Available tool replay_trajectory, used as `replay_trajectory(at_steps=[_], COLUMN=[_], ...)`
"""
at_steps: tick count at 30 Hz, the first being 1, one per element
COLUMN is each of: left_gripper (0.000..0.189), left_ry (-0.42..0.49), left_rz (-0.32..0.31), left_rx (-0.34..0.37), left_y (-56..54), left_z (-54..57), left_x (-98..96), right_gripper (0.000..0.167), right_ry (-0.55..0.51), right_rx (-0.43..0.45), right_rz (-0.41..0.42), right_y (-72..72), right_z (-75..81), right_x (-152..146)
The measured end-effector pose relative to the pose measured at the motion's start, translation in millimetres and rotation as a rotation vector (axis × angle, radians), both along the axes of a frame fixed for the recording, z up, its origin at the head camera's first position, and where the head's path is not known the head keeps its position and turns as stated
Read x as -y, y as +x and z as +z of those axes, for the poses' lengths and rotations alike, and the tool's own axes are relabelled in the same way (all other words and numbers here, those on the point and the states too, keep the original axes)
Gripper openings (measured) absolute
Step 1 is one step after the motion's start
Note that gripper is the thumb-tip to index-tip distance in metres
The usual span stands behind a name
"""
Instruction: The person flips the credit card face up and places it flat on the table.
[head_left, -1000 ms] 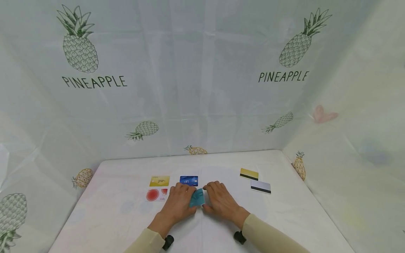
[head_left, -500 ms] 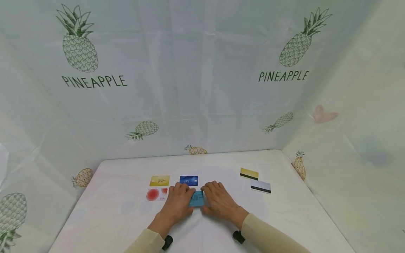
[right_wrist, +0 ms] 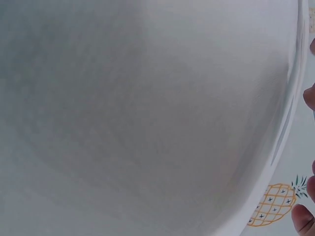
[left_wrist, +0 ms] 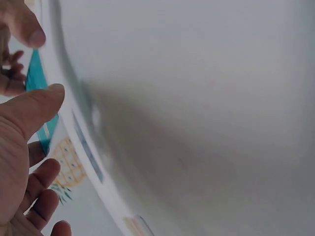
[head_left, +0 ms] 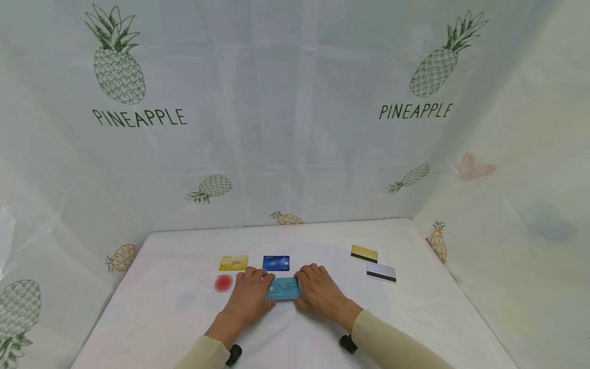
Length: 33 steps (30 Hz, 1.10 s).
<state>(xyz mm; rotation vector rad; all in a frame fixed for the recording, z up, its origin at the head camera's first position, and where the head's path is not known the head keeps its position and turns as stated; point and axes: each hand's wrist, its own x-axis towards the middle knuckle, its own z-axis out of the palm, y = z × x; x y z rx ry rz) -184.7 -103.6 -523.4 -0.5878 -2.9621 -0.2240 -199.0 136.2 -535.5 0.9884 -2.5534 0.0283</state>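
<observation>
A teal card marked VIP (head_left: 283,289) is held between my two hands in the head view. My left hand (head_left: 249,293) pinches its left end, thumb at the near edge and fingers at the far edge. Opposite it, my right hand (head_left: 321,290) grips the right end the same way. In the left wrist view the teal card (left_wrist: 35,73) appears almost edge-on above the table. Only fingertips (right_wrist: 309,97) of the right hand enter the right wrist view, at its right border.
Beyond the hands lie a blue card (head_left: 276,263) and a gold card (head_left: 233,263). A card with a red circle (head_left: 223,283) is partly covered by the left hand. To the right, a gold striped card (head_left: 364,253) lies beside a silver striped card (head_left: 381,272).
The left hand has shifted left, uncovering more of the teal card and hiding more of the red-circle card. The teal card, tilted earlier, has straightened. The right hand has barely moved.
</observation>
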Motion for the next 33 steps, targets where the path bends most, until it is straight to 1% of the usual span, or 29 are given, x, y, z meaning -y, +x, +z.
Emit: replay_trajectory(at_steps=[3,9,15,18,25,33], left_gripper=[0.068,0.065,0.065,0.065,0.066,0.067], left_ry=[0.005,0.022,0.010,0.003,-0.006,-0.026], left_rz=[0.030,0.032,0.049,0.069,0.118,0.122], left_rx=[0.008,0.021,0.050,0.070,0.120,0.123], left_y=[-0.2,-1.3,-5.1,-6.3,-8.2,-12.7], left_z=[-2.8,-6.9,-10.6,-11.3,-8.4,-10.7], left_x=[9.2,17.0,18.3,18.0,16.5,19.1], right_gripper=[0.059,0.055,0.053,0.053,0.053,0.054], right_ry=[0.000,0.000,0.006,0.018,0.037,0.043], right_rx=[0.025,0.079,0.119,0.133,0.185,0.230], right_rz=[-0.008,-0.010,-0.025,-0.031,-0.057,-0.067], right_y=[-1.2,-2.3,-4.9,-8.0,-13.7,-16.0], right_z=[-1.1,-1.0,-0.7,-3.2,-4.2,-2.6], right_x=[0.6,3.9,11.2,15.7,25.5,28.9])
